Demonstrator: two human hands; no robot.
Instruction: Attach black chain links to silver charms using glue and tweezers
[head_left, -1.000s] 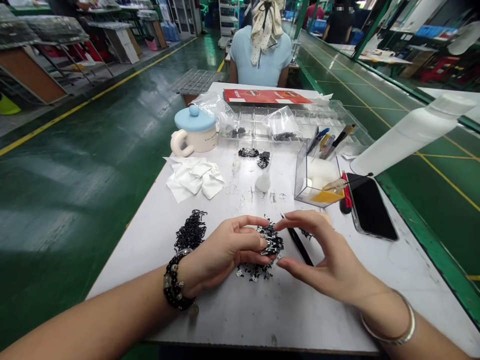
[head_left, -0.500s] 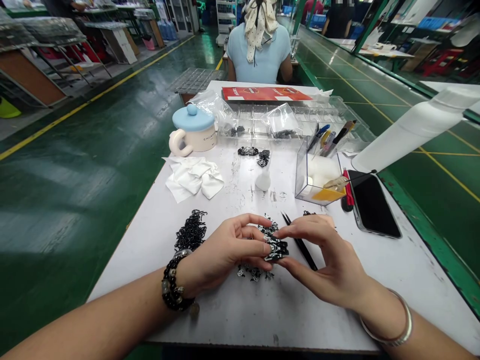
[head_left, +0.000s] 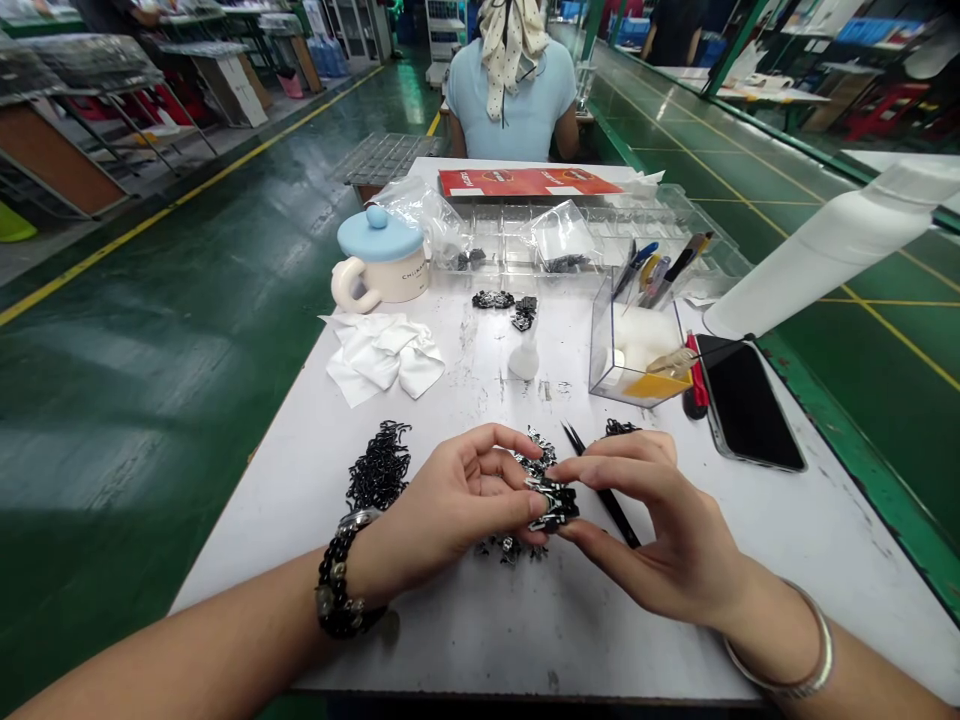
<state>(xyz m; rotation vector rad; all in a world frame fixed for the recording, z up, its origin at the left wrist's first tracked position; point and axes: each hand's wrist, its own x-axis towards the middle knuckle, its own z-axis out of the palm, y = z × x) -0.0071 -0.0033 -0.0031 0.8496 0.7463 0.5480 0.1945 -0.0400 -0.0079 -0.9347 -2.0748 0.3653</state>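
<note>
Left wrist has sunk slightly toward 7 o'clock, and the right fingers have closed further over the work. The left hand (head_left: 457,495) is curled, its fingertips pressed against a clump (head_left: 553,500) of black-and-silver stamped metal parts, while the right hand (head_left: 649,525) pinches the same clump from the other side between thumb and fingers. The clump is held just above the white surface (head_left: 480,640), with a loose scatter (head_left: 510,549) of small parts beneath it. Slim black tweezers (head_left: 606,495) lie under the right hand, their tips toward 11 o'clock. At 9 o'clock, a tangled heap (head_left: 379,465) of thin black wiry pieces sits beside the left wrist with its beaded bracelet (head_left: 337,590); a smooth silver bangle (head_left: 799,655) circles the right wrist. Toward 11 o'clock, a crumpled white cloth (head_left: 382,355) lies near a cream mug (head_left: 379,258) with a glossy blue lid, its dark lettering beginning "CHI". At 12 o'clock is a clear compartment tray (head_left: 570,240), and at 2 o'clock a clear acrylic box (head_left: 630,345) holds pens beside a black phone (head_left: 750,400).
</note>
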